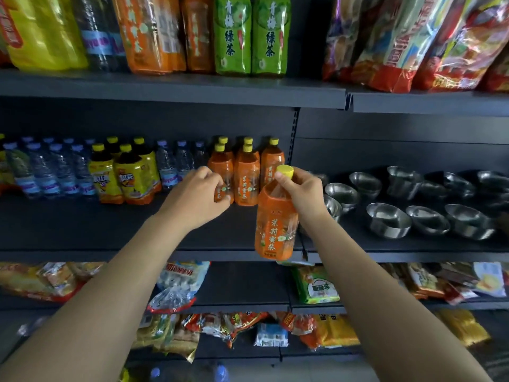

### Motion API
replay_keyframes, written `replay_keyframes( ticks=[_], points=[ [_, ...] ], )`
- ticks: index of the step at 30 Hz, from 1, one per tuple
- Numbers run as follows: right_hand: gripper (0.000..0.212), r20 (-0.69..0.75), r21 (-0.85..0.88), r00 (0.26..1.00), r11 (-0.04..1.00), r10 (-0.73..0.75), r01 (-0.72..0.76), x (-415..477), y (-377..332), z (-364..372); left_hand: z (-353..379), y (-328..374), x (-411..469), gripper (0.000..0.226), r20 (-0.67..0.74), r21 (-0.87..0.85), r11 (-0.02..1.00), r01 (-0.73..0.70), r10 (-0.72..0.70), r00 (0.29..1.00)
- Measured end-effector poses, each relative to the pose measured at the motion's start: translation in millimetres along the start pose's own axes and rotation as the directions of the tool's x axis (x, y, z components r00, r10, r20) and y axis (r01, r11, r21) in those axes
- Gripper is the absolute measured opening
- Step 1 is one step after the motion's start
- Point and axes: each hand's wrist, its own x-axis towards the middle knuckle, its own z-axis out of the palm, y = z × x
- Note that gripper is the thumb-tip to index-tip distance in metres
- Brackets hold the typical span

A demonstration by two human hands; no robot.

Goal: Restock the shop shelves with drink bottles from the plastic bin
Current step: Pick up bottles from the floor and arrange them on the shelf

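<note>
While hanging, bottle neck sits between fingers.

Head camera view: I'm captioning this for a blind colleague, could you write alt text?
The right hand holds an orange tea bottle by its yellow cap in front of a dark shop shelf, while the left hand touches a matching bottle on the shelf. Water bottles stand left; steel bowls sit right.

orange tea bottle, yellow cap, upright, held off mid shelf; 5 matching bottles behind.
</note>
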Motion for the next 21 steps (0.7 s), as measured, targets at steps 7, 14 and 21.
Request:
replay_keyframes(
  ticks=[7, 14, 21],
  points=[
    [0.006, -0.026, -0.007, 0.998, 0.998, 0.06, -0.061, 74, 33, -1, 37, -12, 63, 0.041, 0.037, -0.015, 1.0, 0.004, -0.004, 0.999],
    [0.007, -0.061, -0.045, 0.99, 0.991, 0.126, -0.128, 135, 70, 12, 79, -24, 107, 0.041, 0.099, -0.046, 0.998, -0.036, 0.041, 0.994],
    [0.036, -0.109, -0.075, 0.977, 0.978, 0.184, -0.193, 179, 90, 26, 103, -37, 142, 0.039, 0.148, -0.048, 0.995, -0.083, 0.09, 0.985]
  ],
)
